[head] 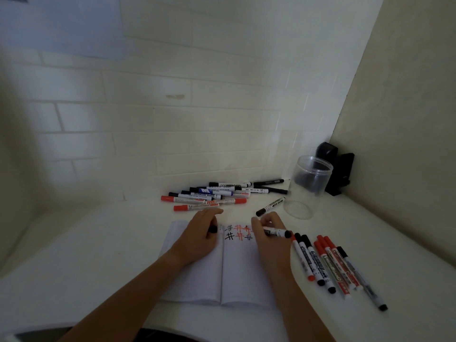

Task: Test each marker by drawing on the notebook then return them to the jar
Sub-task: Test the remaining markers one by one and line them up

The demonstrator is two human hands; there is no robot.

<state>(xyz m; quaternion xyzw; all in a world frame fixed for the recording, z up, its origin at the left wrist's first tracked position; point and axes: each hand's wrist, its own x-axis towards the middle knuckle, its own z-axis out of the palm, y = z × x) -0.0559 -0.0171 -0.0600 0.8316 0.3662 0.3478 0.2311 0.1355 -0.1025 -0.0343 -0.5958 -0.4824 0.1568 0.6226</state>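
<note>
An open white notebook (229, 272) lies on the table, with several black, red and blue hash marks along the top of its right page. My right hand (267, 233) grips a black-ended white marker (277, 232) over those marks. My left hand (203, 233) rests on the left page and holds a black cap (212, 229). A clear plastic jar (306, 187) with nothing in it stands at the back right. One loose black marker (270, 206) lies between the jar and my right hand.
A pile of red, blue and black markers (214, 195) lies by the tiled back wall. A row of several red and black markers (333, 265) lies right of the notebook. A black object (338, 169) sits in the corner behind the jar.
</note>
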